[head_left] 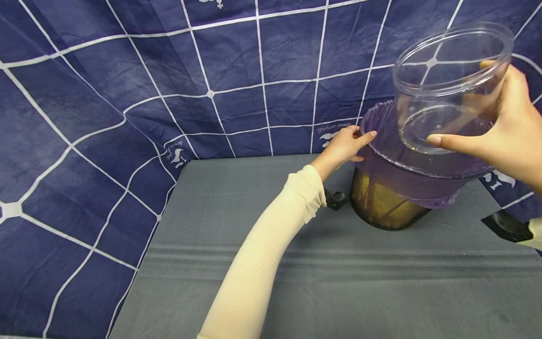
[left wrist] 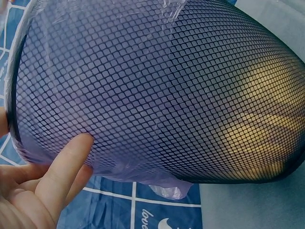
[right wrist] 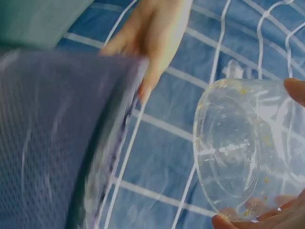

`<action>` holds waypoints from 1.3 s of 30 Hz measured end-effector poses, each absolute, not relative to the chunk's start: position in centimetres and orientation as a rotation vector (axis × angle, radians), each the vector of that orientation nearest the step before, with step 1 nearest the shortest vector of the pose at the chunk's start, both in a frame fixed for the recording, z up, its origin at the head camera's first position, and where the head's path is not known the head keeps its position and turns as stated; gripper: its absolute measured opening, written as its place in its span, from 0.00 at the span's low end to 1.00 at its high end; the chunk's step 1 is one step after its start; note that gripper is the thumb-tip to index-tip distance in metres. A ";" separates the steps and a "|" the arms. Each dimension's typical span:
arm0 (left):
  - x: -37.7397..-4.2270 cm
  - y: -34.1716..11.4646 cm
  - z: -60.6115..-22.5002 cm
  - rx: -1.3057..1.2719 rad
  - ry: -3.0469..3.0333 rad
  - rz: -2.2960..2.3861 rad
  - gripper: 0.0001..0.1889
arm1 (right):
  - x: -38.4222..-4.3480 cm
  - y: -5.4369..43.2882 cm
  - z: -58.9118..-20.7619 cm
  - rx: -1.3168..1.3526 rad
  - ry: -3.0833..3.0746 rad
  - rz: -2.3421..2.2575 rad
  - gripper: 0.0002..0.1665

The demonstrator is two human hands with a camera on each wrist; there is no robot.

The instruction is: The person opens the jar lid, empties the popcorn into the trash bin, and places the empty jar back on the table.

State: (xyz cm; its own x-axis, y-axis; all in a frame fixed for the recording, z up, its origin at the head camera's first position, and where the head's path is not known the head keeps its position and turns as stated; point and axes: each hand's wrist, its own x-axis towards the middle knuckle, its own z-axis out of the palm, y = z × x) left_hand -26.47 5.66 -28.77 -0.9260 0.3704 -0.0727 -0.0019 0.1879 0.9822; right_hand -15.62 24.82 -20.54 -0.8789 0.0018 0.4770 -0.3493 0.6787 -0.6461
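Note:
My right hand (head_left: 516,127) holds a round clear plastic tub (head_left: 444,101), tilted above the bin's mouth in the head view. The right wrist view shows small yellowish specks on the tub (right wrist: 228,148), with fingers at its side. A black mesh trash bin (head_left: 377,202) stands upright, lined with a purple plastic bag (head_left: 406,176) folded down over its rim. At the bin's left side my left hand (head_left: 345,146) grips the rim, thumb over the edge and fingers against the outside. Those fingers (left wrist: 66,167) press on the bag in the left wrist view.
Yellow contents (left wrist: 262,133) show through the mesh low in the bin. The bin stands on a grey cloth surface (head_left: 237,226), close to a blue curtain (head_left: 237,61) with white lines behind it. Black wrist mounts (head_left: 506,226) stick out near both wrists.

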 end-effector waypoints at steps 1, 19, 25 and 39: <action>-26.5 5.6 -28.7 0.348 2.170 1.802 0.26 | -15.2 24.5 -20.6 0.315 -2.422 1.140 0.64; -26.9 5.7 -28.9 0.408 2.391 1.658 0.21 | -10.1 20.4 -26.3 1.036 -2.194 1.584 0.71; -26.4 5.8 -28.7 0.354 2.335 1.698 0.23 | -9.5 20.5 -29.6 1.027 -2.178 1.689 0.69; -26.2 5.6 -28.7 0.338 2.195 1.798 0.24 | -8.4 21.0 -39.0 0.987 -2.157 1.869 0.66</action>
State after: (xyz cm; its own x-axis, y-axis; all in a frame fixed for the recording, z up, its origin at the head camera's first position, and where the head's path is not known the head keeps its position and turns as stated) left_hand -26.25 5.62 -28.67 -0.9324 0.3546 -0.0692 0.0019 0.1964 0.9805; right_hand -8.42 21.02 -38.97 -0.7796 -0.3900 0.4901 -0.5406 0.0239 -0.8409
